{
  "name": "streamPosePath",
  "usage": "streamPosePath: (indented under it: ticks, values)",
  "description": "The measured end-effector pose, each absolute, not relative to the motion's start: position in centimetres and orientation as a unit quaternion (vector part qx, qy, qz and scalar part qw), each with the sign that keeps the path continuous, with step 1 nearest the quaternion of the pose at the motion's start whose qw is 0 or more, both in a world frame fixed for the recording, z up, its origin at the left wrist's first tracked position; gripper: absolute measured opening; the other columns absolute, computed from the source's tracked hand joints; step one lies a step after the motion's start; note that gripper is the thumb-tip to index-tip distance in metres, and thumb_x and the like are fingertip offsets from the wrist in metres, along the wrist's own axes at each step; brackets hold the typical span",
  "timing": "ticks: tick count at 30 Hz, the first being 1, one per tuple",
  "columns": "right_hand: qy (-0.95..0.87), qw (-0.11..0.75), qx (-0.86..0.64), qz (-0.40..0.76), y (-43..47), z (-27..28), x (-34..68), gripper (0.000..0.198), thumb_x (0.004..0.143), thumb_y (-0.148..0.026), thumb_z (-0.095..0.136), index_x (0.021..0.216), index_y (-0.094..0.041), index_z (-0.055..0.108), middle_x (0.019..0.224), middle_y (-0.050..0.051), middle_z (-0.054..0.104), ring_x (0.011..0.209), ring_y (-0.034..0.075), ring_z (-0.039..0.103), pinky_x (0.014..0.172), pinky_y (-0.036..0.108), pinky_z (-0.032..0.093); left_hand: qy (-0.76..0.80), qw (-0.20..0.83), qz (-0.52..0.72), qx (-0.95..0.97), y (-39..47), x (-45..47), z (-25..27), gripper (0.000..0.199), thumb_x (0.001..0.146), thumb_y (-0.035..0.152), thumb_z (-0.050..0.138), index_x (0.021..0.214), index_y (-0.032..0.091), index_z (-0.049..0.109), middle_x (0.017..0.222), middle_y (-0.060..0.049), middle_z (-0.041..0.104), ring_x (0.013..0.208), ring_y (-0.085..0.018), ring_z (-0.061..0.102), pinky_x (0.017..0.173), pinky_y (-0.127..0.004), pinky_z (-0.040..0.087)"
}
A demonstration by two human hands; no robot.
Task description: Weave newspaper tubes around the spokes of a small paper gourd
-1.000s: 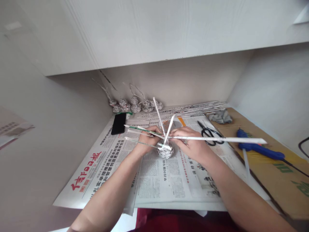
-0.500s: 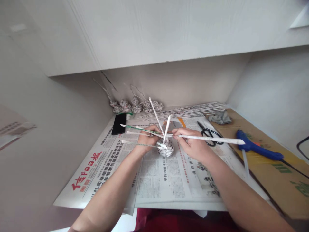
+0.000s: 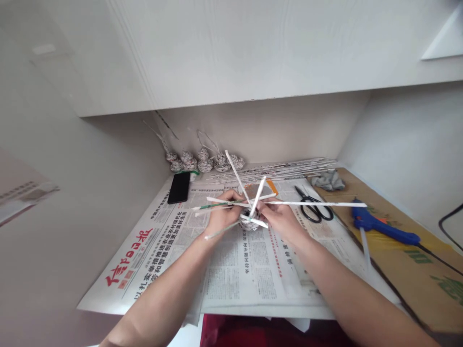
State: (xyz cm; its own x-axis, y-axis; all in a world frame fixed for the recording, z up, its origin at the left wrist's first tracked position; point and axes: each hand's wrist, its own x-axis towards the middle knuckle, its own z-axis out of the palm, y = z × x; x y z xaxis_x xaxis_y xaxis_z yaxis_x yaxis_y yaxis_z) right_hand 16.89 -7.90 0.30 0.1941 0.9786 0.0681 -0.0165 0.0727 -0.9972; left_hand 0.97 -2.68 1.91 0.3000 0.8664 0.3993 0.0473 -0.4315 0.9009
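A small round piece woven from rolled newspaper tubes (image 3: 249,224) is between my hands, with several loose tube ends sticking out of it in different directions. My left hand (image 3: 223,214) is closed on its left side, fingers curled among the tubes; some fingertips are hidden. On the other side my right hand (image 3: 280,216) pinches close to the weave, at the base of a long white paper tube (image 3: 325,204) that points right. Another white tube (image 3: 257,196) stands up from the middle.
Newspaper (image 3: 231,279) covers the table. Finished-looking woven gourds (image 3: 205,161) line the back left, near a black phone (image 3: 179,188). Paper tubes (image 3: 289,167) lie along the back. Black scissors (image 3: 314,207), a grey cloth (image 3: 328,180) and a blue glue gun (image 3: 387,227) on cardboard are at right.
The woven piece has turned and the tube ends point differently; one short end now points right toward my right hand. My right hand has come closer to the weave.
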Motion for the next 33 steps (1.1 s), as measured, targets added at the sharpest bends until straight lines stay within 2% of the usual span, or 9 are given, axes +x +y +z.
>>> streamPosePath:
  ticks: [4, 9, 12, 16, 22, 25, 29, 33]
  values:
    - [-0.397, 0.619, -0.499, 0.460, -7.7, -0.5, 15.9, 0.036, 0.067, -0.049, 0.075, 0.076, -0.016, 0.066, 0.059, 0.001, 0.064, 0.054, 0.016, 0.058, 0.054, 0.030, 0.049, 0.331, 0.420, 0.471, 0.701, -3.2, 1.4, 1.5, 0.014, 0.075, 0.021, 0.063, 0.064, 0.016, 0.054, 0.064, 0.001, 0.059, 0.061, -0.011, 0.053, 0.058, -0.021, 0.041]
    - [-0.453, 0.603, -0.528, 0.391, -8.0, -0.4, 16.1, 0.030, 0.070, -0.045, 0.072, 0.079, -0.016, 0.069, 0.069, 0.005, 0.070, 0.064, 0.020, 0.065, 0.063, 0.032, 0.052, 0.347, 0.434, 0.454, 0.696, -3.1, 1.5, 1.5, 0.004, 0.071, 0.018, 0.065, 0.073, 0.015, 0.063, 0.069, -0.001, 0.065, 0.065, -0.012, 0.059, 0.062, -0.022, 0.045]
    - [-0.489, 0.597, -0.538, 0.339, -8.2, -0.2, 16.2, 0.023, 0.075, -0.039, 0.067, 0.082, -0.017, 0.069, 0.072, 0.004, 0.070, 0.063, 0.018, 0.064, 0.064, 0.031, 0.052, 0.346, 0.453, 0.442, 0.692, -3.1, 1.4, 1.8, 0.008, 0.072, 0.016, 0.064, 0.079, 0.015, 0.067, 0.075, -0.003, 0.068, 0.068, -0.014, 0.062, 0.065, -0.023, 0.048]
    - [-0.519, 0.574, -0.555, 0.304, -8.3, 0.1, 16.4, 0.020, 0.078, -0.034, 0.063, 0.087, -0.017, 0.069, 0.072, 0.003, 0.070, 0.061, 0.016, 0.062, 0.062, 0.028, 0.049, 0.350, 0.460, 0.429, 0.694, -3.3, 1.2, 2.2, 0.007, 0.071, 0.015, 0.065, 0.077, 0.014, 0.067, 0.075, -0.004, 0.069, 0.068, -0.014, 0.062, 0.065, -0.024, 0.048]
    - [-0.523, 0.478, -0.629, 0.319, -8.3, 0.4, 17.2, 0.032, 0.074, -0.046, 0.066, 0.061, -0.016, 0.068, 0.056, 0.002, 0.065, 0.052, 0.016, 0.057, 0.049, 0.025, 0.041, 0.371, 0.438, 0.425, 0.700, -3.2, 1.2, 2.0, 0.008, 0.070, 0.019, 0.067, 0.075, 0.013, 0.068, 0.074, -0.005, 0.070, 0.065, -0.014, 0.062, 0.062, -0.024, 0.047]
    - [-0.516, 0.489, -0.624, 0.323, -8.2, 0.1, 17.5, 0.032, 0.068, -0.047, 0.071, 0.059, -0.017, 0.067, 0.053, 0.001, 0.062, 0.050, 0.015, 0.054, 0.047, 0.025, 0.040, 0.385, 0.430, 0.422, 0.699, -3.4, 1.2, 1.9, 0.009, 0.069, 0.022, 0.068, 0.072, 0.014, 0.067, 0.068, -0.004, 0.068, 0.059, -0.013, 0.059, 0.057, -0.023, 0.045]
    - [-0.472, 0.525, -0.603, 0.371, -8.3, 0.5, 17.2, 0.033, 0.063, -0.048, 0.076, 0.058, -0.016, 0.066, 0.052, 0.001, 0.060, 0.048, 0.014, 0.053, 0.045, 0.025, 0.040, 0.398, 0.406, 0.431, 0.700, -3.7, 1.2, 2.4, 0.009, 0.068, 0.022, 0.067, 0.072, 0.014, 0.068, 0.071, -0.005, 0.069, 0.062, -0.014, 0.060, 0.057, -0.024, 0.044]
    - [-0.460, 0.584, -0.544, 0.389, -9.0, 1.8, 16.6, 0.032, 0.061, -0.042, 0.079, 0.079, -0.016, 0.073, 0.066, 0.004, 0.069, 0.060, 0.018, 0.062, 0.056, 0.029, 0.049, 0.403, 0.403, 0.436, 0.697, -3.7, 1.1, 2.5, 0.008, 0.065, 0.021, 0.069, 0.069, 0.015, 0.066, 0.067, -0.004, 0.067, 0.058, -0.013, 0.057, 0.054, -0.023, 0.042]
